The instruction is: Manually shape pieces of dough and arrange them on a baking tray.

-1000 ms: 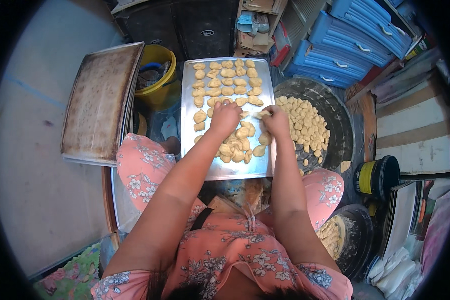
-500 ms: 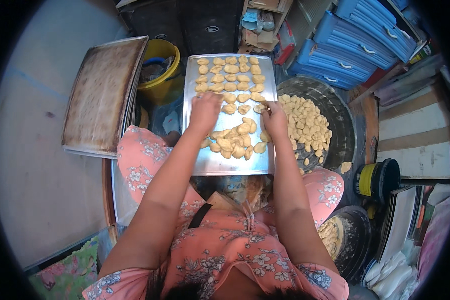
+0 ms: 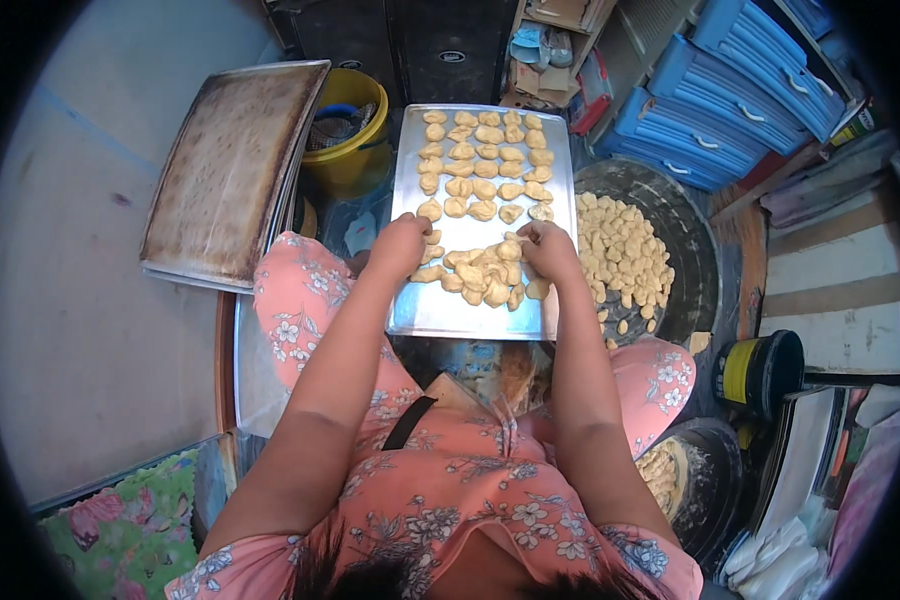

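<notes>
A silver baking tray (image 3: 420,318) lies before my crossed legs. Rows of small dough pieces (image 3: 483,189) cover its far part, and a loose heap of dough pieces (image 3: 485,272) sits on the near part. My left hand (image 3: 400,247) is at the tray's left side, its fingers closed on a dough piece (image 3: 433,237) at the near end of the left column. On the right, my right hand (image 3: 552,250) pinches another piece at the heap's far right edge; its fingertips partly hide that piece.
A wide dark basin (image 3: 698,250) full of dough pieces stands right of the tray. Stained baking trays (image 3: 225,175) lean at left beside a yellow bucket (image 3: 355,165). Blue drawers (image 3: 715,110) stand far right. A black tub (image 3: 775,375) and another dark basin (image 3: 715,480) are nearer.
Both hands have come nearer along the tray, from the rows toward the heap. More pieces now lie in the nearest row. The whole view has shifted slightly.
</notes>
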Motion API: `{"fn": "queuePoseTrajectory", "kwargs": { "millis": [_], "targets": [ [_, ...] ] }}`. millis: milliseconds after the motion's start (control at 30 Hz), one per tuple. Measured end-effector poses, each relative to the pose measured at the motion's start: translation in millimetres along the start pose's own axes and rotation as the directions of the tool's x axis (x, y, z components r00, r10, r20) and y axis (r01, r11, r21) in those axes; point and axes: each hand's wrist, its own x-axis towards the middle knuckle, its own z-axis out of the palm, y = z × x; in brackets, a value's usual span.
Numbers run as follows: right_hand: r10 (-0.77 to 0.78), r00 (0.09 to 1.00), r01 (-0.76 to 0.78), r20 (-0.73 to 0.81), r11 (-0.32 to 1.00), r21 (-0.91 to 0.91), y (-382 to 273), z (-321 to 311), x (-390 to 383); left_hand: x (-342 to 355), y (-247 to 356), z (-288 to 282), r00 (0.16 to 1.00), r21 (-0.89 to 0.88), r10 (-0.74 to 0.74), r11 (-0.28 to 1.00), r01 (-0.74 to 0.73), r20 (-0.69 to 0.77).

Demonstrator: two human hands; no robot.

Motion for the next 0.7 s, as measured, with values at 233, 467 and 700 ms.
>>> {"fn": "queuePoseTrajectory", "kwargs": {
  "millis": [233,467,700],
  "targets": [
    [-0.205,0.955,0.233,-0.213,0.966,0.115,-52.3,13.8,10.4,-4.5,12.5,1.1,0.987,-0.029,0.1,0.994,-0.105,-0.122],
    [-0.302,0.933,0.256,-0.194,0.939,-0.229,-49.0,31.8,-4.1,1.3,16.4,17.0,0.947,0.004,0.282,0.959,-0.284,-0.154],
    [-0.019,0.981,0.037,-0.192,0.995,0.089,-20.9,9.5,-6.7,14.3,15.3,26.0,0.937,0.048,0.332,0.943,-0.329,-0.111]
  ]
}}
